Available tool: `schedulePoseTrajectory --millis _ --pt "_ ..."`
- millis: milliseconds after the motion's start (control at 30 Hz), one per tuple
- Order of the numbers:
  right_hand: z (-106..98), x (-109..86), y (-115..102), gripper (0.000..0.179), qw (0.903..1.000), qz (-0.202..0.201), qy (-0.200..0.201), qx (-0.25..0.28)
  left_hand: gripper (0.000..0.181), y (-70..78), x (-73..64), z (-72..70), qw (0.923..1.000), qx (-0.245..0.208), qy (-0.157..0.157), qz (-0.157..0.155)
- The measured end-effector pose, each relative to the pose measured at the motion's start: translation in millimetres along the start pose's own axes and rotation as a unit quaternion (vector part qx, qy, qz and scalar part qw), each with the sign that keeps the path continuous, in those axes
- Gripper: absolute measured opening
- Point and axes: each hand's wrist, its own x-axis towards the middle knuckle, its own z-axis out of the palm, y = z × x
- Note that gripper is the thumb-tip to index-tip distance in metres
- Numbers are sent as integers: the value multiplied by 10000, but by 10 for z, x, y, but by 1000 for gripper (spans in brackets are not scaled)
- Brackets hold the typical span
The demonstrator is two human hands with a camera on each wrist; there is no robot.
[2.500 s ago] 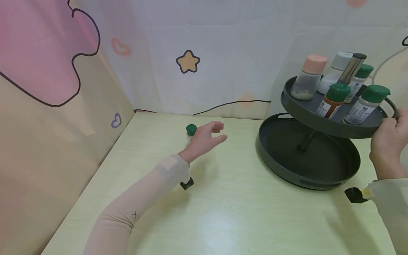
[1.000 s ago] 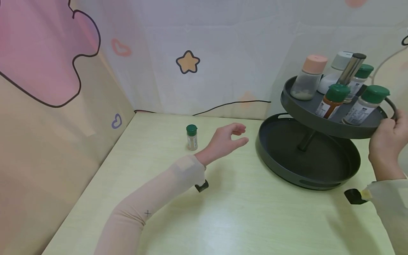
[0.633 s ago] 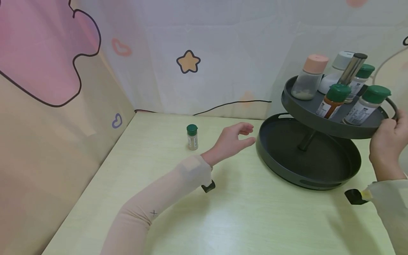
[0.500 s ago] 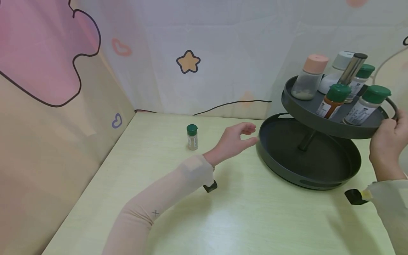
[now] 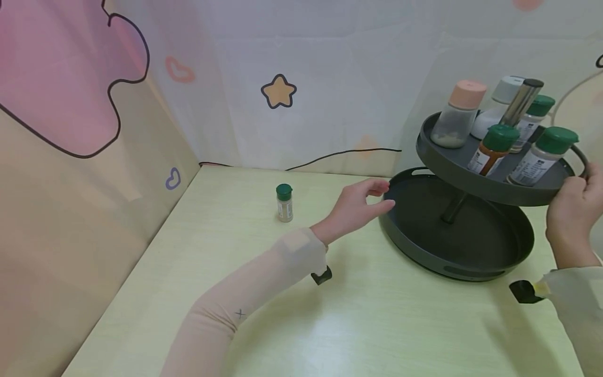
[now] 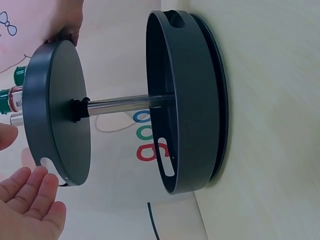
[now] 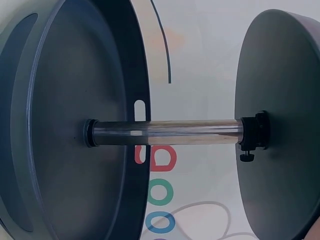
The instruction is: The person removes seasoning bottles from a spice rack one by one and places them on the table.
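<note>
A dark grey two-tier round spice rack (image 5: 452, 262) stands at the right of the table. Its upper tray (image 5: 480, 183) carries several bottles, and the lower tray (image 7: 70, 125) holds nothing. My right hand (image 5: 574, 214) grips the upper tray's right edge at the handle slot. My left hand (image 5: 355, 209) is held out with thumb and fingers apart and nothing between them. Its fingertips overlap the lower tray's left rim in the head view, near the upper tray's slot in the left wrist view; contact cannot be told. A green-capped spice jar (image 5: 285, 203) stands upright behind my left wrist.
On the upper tray are a pink-capped bottle (image 5: 457, 115), a white-capped bottle (image 5: 504, 97), a metal cylinder (image 5: 522, 102) and green-capped jars (image 5: 542, 157). A metal post (image 7: 195, 132) joins the tiers. A printed cloth (image 5: 330, 94) hangs behind the table.
My left hand has moved right, away from the green-capped spice jar, which it partly hid before, to the rack's left rim. The right hand and the rack have stayed in place.
</note>
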Motion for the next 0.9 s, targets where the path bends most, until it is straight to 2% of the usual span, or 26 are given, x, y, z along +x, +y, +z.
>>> schedulePoseTrajectory --millis 467,900 --pt "0 -1 10 26 9999 105 -103 14 40 192 138 72 9995 -23 21 312" --pt "0 -2 14 26 9998 115 -119 100 48 391 260 119 9998 88 -3 197"
